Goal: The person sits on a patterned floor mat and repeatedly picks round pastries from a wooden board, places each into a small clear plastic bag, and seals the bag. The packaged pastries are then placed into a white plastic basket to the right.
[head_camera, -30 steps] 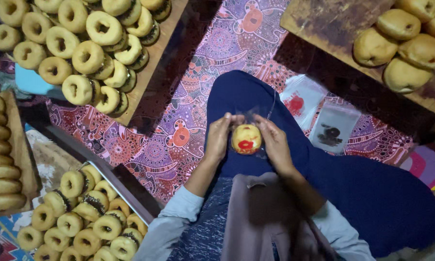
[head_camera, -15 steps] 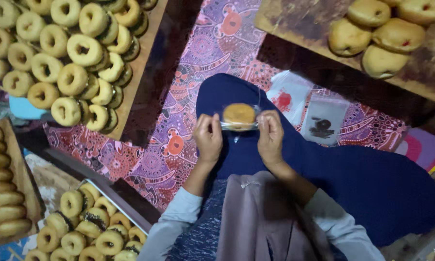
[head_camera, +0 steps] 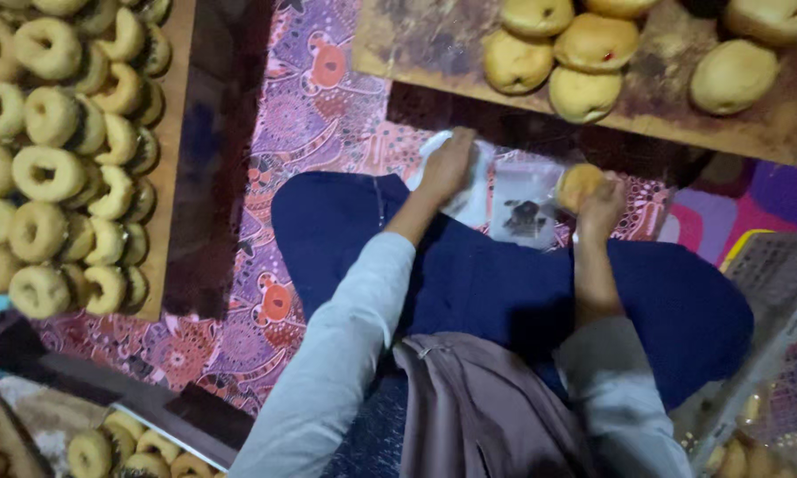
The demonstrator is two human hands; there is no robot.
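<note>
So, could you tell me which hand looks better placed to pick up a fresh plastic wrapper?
Probably the left hand: it already rests on the pile of clear wrappers, while the right hand is occupied holding a round bun.

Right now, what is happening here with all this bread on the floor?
A person sits on a patterned mat among boards of baked goods. The right hand holds a round bun, while the left hand rests on a stack of clear plastic bags lying in front of the knees. A wooden board ahead carries more round buns. A second board to the left carries many ring doughnuts.
</note>
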